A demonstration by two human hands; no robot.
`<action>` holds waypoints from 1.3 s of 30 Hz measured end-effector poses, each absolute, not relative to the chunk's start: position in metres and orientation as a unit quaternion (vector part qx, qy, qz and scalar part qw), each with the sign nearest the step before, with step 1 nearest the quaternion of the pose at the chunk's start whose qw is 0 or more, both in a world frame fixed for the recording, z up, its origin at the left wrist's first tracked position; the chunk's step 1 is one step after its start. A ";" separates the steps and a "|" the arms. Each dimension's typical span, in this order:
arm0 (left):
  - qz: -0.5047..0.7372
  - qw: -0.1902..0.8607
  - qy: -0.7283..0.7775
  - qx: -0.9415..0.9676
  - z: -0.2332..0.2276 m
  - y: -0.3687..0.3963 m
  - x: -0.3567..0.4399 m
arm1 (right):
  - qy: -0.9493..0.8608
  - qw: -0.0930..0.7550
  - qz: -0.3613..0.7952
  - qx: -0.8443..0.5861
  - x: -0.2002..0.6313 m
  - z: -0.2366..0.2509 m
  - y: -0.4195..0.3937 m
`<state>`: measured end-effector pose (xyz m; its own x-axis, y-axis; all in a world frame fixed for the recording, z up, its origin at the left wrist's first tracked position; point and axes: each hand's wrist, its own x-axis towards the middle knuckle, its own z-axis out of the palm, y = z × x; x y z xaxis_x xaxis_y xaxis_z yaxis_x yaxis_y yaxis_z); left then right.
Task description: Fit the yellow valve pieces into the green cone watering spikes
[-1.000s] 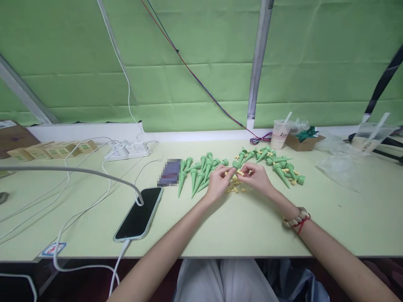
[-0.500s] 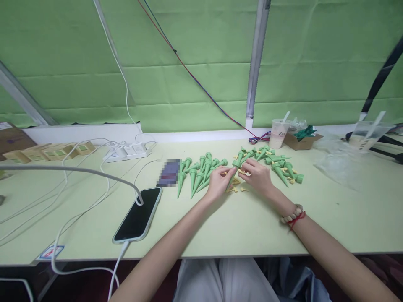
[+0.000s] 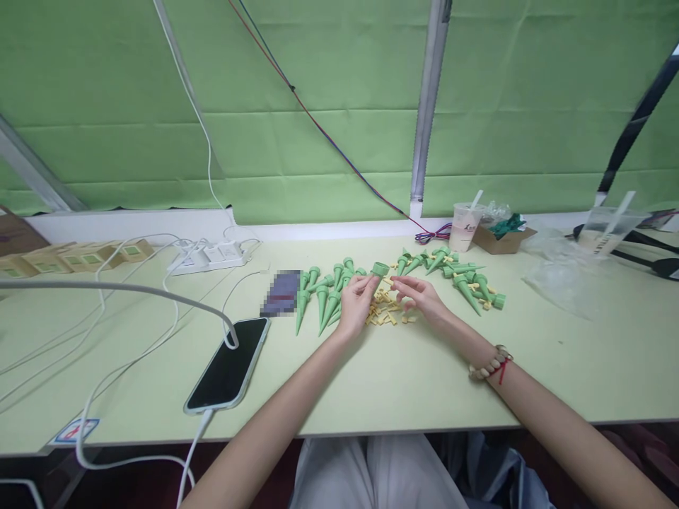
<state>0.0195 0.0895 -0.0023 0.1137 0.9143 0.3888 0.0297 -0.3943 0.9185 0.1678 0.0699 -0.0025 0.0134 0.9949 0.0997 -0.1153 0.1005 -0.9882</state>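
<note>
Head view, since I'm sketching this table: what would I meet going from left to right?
Row of small boxes → phone → left hand → green piece held in it → right hand → first drink cup → second drink cup.

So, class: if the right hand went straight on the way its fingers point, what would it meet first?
Probably the green spike held in the left hand, just ahead of the right hand, though depth is unclear from one view.

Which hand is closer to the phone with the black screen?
Left. The left hand is to the right of the phone; the right hand is farther right.
</note>
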 end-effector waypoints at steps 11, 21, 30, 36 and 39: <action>0.582 0.375 0.391 0.606 -0.001 0.095 0.017 | -0.465 0.547 0.556 -0.418 0.168 -0.002 0.068; 0.549 0.433 0.383 0.604 -0.005 0.094 0.021 | -0.406 0.557 0.608 -0.394 0.166 -0.006 0.069; 0.544 0.421 0.380 0.618 -0.002 0.092 0.022 | -0.413 0.551 0.616 -0.382 0.168 -0.010 0.071; 0.528 0.398 0.395 0.637 -0.006 0.093 0.022 | -0.452 0.563 0.537 -0.436 0.165 -0.010 0.070; 0.524 0.388 0.405 0.641 -0.011 0.094 0.022 | -0.520 0.567 0.432 -0.471 0.164 -0.011 0.071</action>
